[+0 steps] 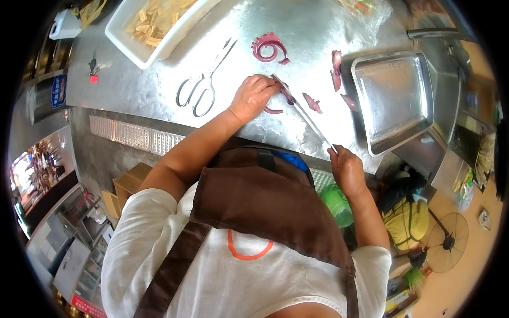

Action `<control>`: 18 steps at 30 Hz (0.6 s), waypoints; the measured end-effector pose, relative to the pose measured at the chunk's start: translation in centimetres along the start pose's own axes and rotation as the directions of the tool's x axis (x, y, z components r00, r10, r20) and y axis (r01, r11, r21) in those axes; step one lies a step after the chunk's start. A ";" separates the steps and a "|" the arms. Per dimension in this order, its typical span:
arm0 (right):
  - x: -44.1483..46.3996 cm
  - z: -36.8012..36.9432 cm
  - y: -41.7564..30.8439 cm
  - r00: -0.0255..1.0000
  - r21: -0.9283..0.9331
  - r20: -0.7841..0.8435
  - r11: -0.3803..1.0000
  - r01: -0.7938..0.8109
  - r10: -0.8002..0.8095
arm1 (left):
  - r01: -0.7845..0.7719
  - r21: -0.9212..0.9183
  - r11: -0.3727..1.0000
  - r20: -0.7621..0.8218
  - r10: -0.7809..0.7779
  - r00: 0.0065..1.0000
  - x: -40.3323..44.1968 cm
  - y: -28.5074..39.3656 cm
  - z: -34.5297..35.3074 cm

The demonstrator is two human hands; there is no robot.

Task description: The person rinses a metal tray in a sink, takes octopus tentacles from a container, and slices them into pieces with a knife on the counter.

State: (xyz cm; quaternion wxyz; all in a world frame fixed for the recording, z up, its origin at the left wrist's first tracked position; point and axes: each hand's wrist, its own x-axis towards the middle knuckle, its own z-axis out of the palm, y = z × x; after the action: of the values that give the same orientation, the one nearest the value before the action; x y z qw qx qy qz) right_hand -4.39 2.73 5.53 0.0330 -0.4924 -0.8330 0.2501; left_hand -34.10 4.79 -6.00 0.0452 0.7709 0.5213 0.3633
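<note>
On the metal table (148,95), my left hand (254,98) is closed over a purple octopus tentacle (287,94), whose ends stick out past the fingers. My right hand (347,169) grips a long knife (310,119) by its near end. The blade slants across the tentacle, its far end beside my left fingertips. Just right of the blade lies a small cut octopus piece (313,103), with a longer piece (336,70) and another bit (349,102) farther right. Beyond my left hand rests a curled tentacle (257,49).
Scissors (204,85) lie left of my left hand. A white bin (154,59) of pale yellow strips stands at the far left. To the right sits a rectangular metal tray (366,119). A plastic bag (371,18) and keys with a red tag (94,79) are also on the table.
</note>
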 end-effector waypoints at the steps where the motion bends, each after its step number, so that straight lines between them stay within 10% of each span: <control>1: -0.1 0.0 0.0 1.000 0.003 -0.005 1.000 -0.010 0.010 | 0.008 0.007 1.000 0.009 -0.008 1.000 0.0 0.0 0.0; 18: -0.6 -0.2 -0.9 0.998 0.012 0.041 0.999 -0.047 0.046 | 0.017 -0.041 0.999 0.005 -0.016 1.000 0.7 0.2 0.0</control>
State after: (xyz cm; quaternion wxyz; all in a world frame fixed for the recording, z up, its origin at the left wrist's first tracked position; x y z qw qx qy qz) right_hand -4.78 1.91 6.21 0.0131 -0.5063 -0.8202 0.2660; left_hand -33.85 5.25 -5.57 0.0654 0.7663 0.5198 0.3718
